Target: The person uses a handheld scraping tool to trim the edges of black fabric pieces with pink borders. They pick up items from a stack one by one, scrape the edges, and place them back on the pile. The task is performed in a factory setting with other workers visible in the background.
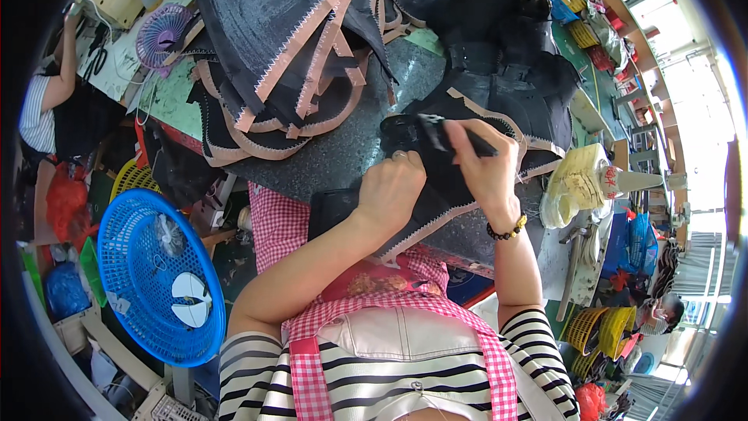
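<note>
My left hand (392, 191) is closed, its curled fingers pressing on a black leather piece (436, 195) with a tan, zigzag-cut edge. My right hand (487, 162) grips a short black tool (433, 131) with pale marks; its exact kind is unclear. The tool's far end is over the upper part of the leather, just beyond my left fist. Both hands work above a grey speckled slab (319, 164). Similar black pieces with tan borders are heaped in a pile (273, 39) at the far left, and more dark leather pieces (499, 54) lie beyond my right hand.
A yellowed, wrapped container (573, 187) stands right of my right wrist. At left are a blue plastic basket (160, 343) holding white pieces, a purple fan (161, 35) and another person's arm (61, 82). Shelving and another person (664, 312) are at the right.
</note>
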`<state>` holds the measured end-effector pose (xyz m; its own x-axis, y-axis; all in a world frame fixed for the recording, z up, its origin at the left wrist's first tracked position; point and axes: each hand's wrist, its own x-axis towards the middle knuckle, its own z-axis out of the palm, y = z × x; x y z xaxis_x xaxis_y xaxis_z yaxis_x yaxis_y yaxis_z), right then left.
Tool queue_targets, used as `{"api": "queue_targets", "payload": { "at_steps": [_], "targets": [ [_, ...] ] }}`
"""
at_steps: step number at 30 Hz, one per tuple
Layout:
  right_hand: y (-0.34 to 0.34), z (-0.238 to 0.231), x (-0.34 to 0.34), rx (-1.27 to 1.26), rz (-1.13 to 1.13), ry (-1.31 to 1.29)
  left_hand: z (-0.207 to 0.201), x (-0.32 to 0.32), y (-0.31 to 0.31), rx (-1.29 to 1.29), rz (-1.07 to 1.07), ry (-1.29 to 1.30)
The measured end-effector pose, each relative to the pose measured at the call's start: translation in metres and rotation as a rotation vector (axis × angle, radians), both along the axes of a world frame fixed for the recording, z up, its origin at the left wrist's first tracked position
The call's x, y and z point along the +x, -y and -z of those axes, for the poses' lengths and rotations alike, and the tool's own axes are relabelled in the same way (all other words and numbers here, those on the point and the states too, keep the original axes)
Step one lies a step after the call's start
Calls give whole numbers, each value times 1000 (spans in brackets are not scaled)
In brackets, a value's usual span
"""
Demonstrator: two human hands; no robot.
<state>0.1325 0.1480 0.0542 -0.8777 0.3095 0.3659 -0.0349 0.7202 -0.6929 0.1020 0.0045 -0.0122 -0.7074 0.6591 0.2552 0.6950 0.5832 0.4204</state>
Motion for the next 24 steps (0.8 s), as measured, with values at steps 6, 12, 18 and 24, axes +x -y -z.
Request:
{"api": "queue_targets", "payload": {
  "at_steps": [6, 12, 18, 24],
  "targets": [
    [-21, 1, -20, 631, 136, 130, -1, -3, 3, -42, -47, 40],
    [-80, -8, -7, 268, 111, 182, -16, -7, 9, -53, -77, 8],
    [-90, 6, 31, -3, -108, 164, -19, 38, -39, 32, 356, -203],
    [-179, -79, 150, -58, 409, 84, -4, 26, -29, -112, 409, -148]
  ]
}}
